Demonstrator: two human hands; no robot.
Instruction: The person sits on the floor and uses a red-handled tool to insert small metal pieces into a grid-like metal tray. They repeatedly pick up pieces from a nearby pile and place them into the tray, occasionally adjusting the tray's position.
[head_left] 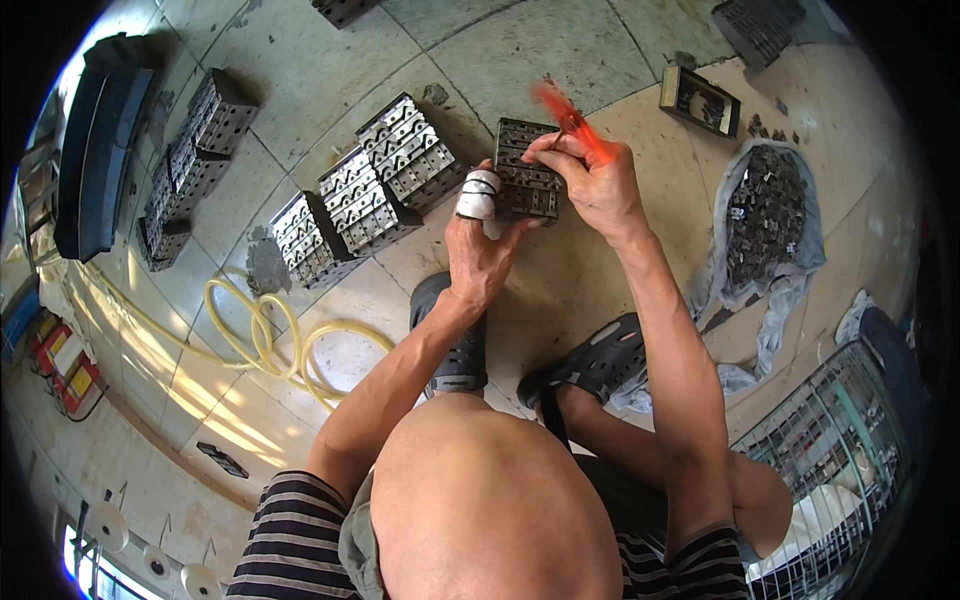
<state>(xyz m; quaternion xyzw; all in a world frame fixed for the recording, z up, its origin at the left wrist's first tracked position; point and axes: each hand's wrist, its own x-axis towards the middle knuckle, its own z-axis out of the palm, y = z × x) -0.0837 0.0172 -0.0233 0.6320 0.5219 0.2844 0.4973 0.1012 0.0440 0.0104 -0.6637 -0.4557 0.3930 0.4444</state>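
At the far left, a long dark trough lay on a pale tiled floor, smudged with grime. Nearer on the left, a red case sat on the floor, and sunlight streaked the tiles. Right of the trough stood a line of dark metal blocks; a coiled yellow hose sprawled nearer. Next came a slanting row of silvery slotted blocks. In the middle, on the floor beyond the person's dark clogs, stood a dark metal block. The left hand, its fingers wrapped in white, gripped this block at its left and near edges. Above the block's right side, the right hand was closed around a red-handled tool, its tip blurred. Farther right were a shallow open box, an open pale bag full of small metal pieces and, near, a green wire crate.
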